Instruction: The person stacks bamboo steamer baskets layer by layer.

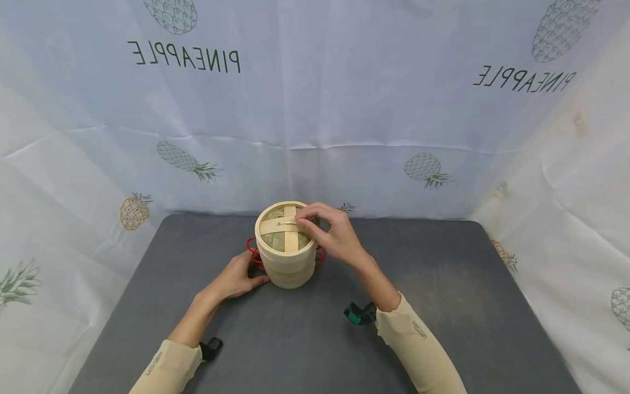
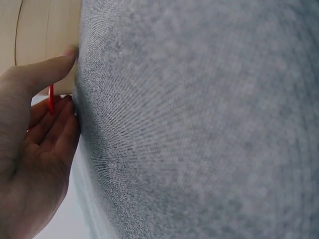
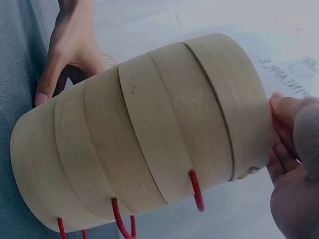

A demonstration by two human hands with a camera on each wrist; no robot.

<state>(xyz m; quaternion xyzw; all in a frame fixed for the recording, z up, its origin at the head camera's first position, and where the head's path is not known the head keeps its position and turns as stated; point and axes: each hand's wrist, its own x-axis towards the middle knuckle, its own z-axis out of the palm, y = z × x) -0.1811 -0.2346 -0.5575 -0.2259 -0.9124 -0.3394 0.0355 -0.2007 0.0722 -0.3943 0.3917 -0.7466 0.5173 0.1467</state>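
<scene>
A stack of round bamboo steamers (image 1: 287, 268) stands upright on the dark table, red loop handles (image 3: 119, 221) on its sides. Its woven lid (image 1: 291, 241) is on top, crossed by pale strips with a small loop at the centre. My right hand (image 1: 339, 235) pinches at that loop from the right, thumb and forefinger close together. Low on the left side, my left hand (image 1: 236, 276) holds the bottom of the stack. In the left wrist view its thumb (image 2: 55, 72) lies along the base, with the other fingers behind, near a red handle.
The grey-black table (image 1: 443, 306) has rounded far corners. Close behind the stack hangs a white curtain (image 1: 344, 109) printed with pineapples, which also runs down both sides. A black wrist device (image 1: 361, 314) juts out below the right forearm.
</scene>
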